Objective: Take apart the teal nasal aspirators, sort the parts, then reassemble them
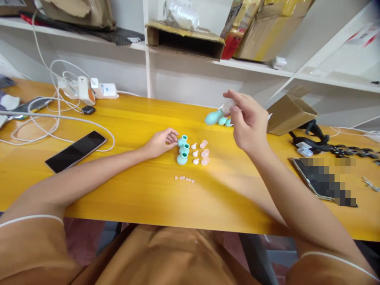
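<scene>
My right hand is raised over the table, thumb and fingers closed on the clear nozzle of a teal bulb syringe. The bulb points left. Behind it, other teal bulbs are partly hidden. My left hand lies on the table with loosely bent fingers, holding nothing. Its fingertips are right beside the farthest of three open-necked teal bulbs in a column; contact is unclear. To their right stand small white pieces and clear pinkish caps. Several tiny round discs lie nearer to me.
A dark phone and white cables with chargers are at left. At right are an open cardboard box, black straps and a partly blurred dark device. Shelves with boxes rise behind the table.
</scene>
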A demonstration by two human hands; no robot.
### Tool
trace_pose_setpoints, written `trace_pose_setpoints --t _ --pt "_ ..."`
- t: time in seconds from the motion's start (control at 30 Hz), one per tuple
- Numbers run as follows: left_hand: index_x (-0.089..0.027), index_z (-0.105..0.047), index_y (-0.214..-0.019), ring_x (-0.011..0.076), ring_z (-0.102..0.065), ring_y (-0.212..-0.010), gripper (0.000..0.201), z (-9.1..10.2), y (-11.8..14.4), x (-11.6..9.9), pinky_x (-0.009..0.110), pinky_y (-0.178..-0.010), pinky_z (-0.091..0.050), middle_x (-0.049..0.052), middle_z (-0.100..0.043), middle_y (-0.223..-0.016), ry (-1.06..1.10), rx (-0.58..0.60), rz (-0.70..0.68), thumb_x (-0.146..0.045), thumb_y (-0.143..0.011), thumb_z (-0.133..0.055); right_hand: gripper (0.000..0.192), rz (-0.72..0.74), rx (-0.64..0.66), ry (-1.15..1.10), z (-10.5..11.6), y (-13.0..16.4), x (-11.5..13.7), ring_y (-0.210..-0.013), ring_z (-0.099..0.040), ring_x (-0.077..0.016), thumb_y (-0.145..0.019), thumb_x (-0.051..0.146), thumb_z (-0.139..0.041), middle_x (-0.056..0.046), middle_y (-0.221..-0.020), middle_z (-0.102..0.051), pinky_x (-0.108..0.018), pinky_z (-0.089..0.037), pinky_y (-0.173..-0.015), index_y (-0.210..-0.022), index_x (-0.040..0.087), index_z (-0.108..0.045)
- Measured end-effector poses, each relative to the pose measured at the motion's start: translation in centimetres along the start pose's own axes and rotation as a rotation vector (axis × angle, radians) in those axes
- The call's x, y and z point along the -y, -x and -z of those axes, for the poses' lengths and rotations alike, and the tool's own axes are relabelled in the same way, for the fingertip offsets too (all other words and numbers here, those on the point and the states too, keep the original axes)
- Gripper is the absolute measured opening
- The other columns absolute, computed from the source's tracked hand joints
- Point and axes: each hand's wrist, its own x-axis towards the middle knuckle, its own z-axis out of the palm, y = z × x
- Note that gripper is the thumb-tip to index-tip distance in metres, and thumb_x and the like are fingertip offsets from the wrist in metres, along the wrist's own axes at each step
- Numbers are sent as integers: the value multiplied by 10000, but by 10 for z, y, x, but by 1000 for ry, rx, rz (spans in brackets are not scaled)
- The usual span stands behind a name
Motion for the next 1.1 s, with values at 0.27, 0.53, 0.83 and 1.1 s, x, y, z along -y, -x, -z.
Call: trace_pose_setpoints --t 0.27,0.53,0.83,1.1 --pt "-191 -677 -1153 164 -766 -906 304 -1 2 -2 353 -868 -663 68 -800 -1059 -45 18 -62 -146 -873 -786 427 -41 -3 -322 18 53 42 -1085 -771 -319 -1113 428 -550 -27 -1486 -706 -504 -681 -753 -1515 522 -660" --pt "-207 -645 -1090 187 -727 -981 98 7 13 -34 368 -938 -594 68 -767 -1063 -103 -312 -239 -222 -1002 -604 423 -165 64 -560 -2 94 48 -982 -759 -281 -1093 364 -589 -80 -1434 -735 -504 -681 -772 -1493 435 -707" --pt "-227 -632 -1300 332 -739 -1079 484 -9 59 -120 445 -938 -590 132 -768 -1176 -567 186 -604 -502 -936 -794 489 -79 196 -746 -18 120 54 -955 -751 -260 -1088 287 -574 -87 -1382 -733 -496 -685 -836 -1543 441 -668" --pt "-218 -552 -1369 223 -778 -868 334 -18 78 -117 310 -732 -569 89 -794 -1136 -640 264 -400 -236 -1037 -576 431 27 251 -621 -28 123 39 -1003 -733 -237 -1049 218 -632 -133 -1352 -655 -405 -706 -790 -1464 332 -660"
